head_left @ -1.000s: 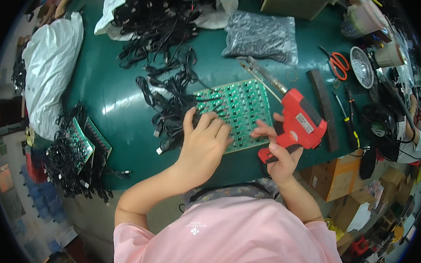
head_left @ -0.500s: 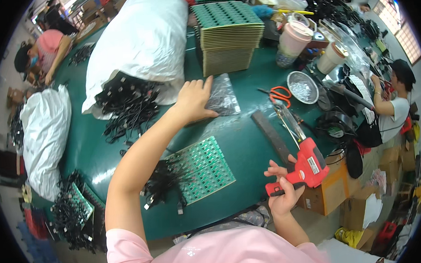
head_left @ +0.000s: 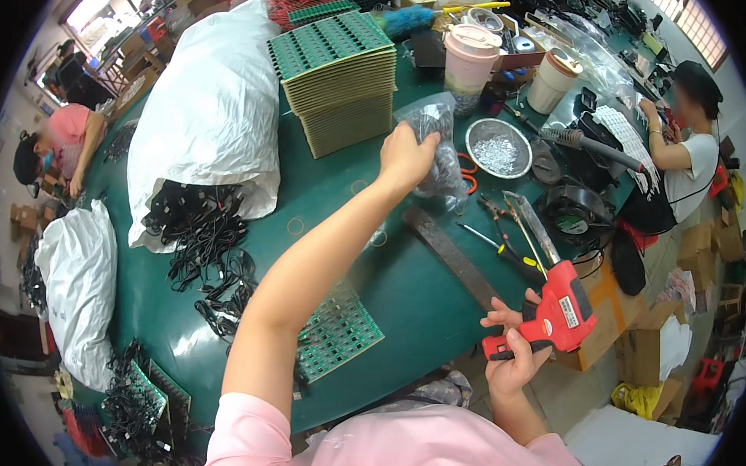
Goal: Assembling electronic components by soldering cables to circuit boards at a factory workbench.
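My left hand [head_left: 409, 157] is closed on a clear plastic bag [head_left: 447, 166] with dark contents that I cannot make out. It holds the bag above the table, beside the metal bowl [head_left: 498, 148] of small silvery pieces. Behind the bag, orange-handled scissors [head_left: 469, 173] are partly hidden. In my right hand [head_left: 514, 356] is a red soldering gun [head_left: 564, 311], its long tip pointing away over the table's right edge. A green circuit board panel [head_left: 345, 340] lies near the front edge, partly covered by my left forearm.
A tall stack of circuit panels [head_left: 341, 108] stands beyond my left hand. White sacks [head_left: 206, 107] and black cables [head_left: 191, 217] fill the left side. A dark metal bar [head_left: 450, 258], pliers [head_left: 499, 218] and cups [head_left: 468, 63] lie or stand rightward. A co-worker [head_left: 693, 140] sits at right.
My left hand has moved right with the plastic bag, away from the panel stack. Thin rubber bands now show on the table. The view has shifted, and my right hand keeps the soldering gun.
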A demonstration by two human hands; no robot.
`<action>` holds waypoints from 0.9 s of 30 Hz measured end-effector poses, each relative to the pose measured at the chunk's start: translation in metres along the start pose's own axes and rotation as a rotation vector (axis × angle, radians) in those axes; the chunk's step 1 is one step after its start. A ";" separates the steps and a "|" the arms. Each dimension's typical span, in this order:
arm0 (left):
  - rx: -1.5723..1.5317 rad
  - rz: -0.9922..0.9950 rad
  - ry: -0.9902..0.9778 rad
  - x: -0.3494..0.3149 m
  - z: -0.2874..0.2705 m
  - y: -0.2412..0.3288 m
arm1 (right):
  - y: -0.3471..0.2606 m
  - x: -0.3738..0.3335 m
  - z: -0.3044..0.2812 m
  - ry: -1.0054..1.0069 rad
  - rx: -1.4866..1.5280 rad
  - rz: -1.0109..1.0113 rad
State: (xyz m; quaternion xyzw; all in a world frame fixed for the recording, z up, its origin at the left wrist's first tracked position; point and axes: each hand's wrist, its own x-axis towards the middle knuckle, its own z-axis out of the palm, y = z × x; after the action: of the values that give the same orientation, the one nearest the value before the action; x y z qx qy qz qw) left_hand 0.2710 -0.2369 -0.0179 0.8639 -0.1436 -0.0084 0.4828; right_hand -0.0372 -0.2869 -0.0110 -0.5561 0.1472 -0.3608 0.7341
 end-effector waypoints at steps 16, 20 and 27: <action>-0.103 0.172 -0.158 -0.083 -0.093 -0.013 | -0.001 -0.008 -0.012 -0.091 0.005 0.144; 0.272 0.147 -0.156 -0.170 -0.173 -0.039 | 0.008 -0.019 -0.013 -0.282 -0.047 0.313; 0.599 0.165 -0.128 -0.286 -0.194 -0.060 | 0.019 -0.045 0.049 -0.486 -0.078 0.517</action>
State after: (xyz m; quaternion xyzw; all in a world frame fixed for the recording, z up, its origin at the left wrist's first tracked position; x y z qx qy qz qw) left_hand 0.0411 0.0279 -0.0001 0.9508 -0.2393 0.0191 0.1957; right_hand -0.0313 -0.2181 -0.0200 -0.5977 0.1178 -0.0146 0.7929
